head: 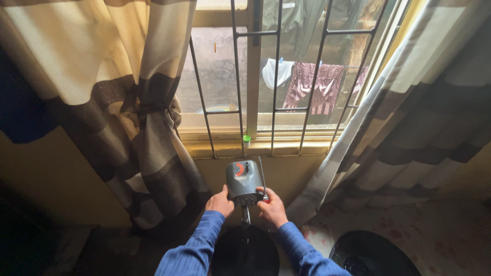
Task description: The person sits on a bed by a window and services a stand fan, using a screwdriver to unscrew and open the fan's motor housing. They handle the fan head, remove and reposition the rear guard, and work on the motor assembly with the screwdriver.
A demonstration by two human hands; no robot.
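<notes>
— Holding the grey fan motor housing point(243, 180) from both sides below the window sill point(225, 148), are they?

— Yes. Left hand point(220, 202) is wrapped on its left; right hand point(273, 207) is closed on its right and on a red-handled screwdriver point(262, 180).

— Progress?

— Seemingly stripped: a round black grille point(376, 255) lies on the floor, right of the housing. Reassembly looks undone.

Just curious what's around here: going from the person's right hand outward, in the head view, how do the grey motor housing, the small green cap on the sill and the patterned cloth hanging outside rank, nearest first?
From the right hand:
1. Grey motor housing, touching it, just to its left.
2. Green cap, above on the window sill.
3. Patterned cloth, farthest, outside beyond the window bars.
</notes>
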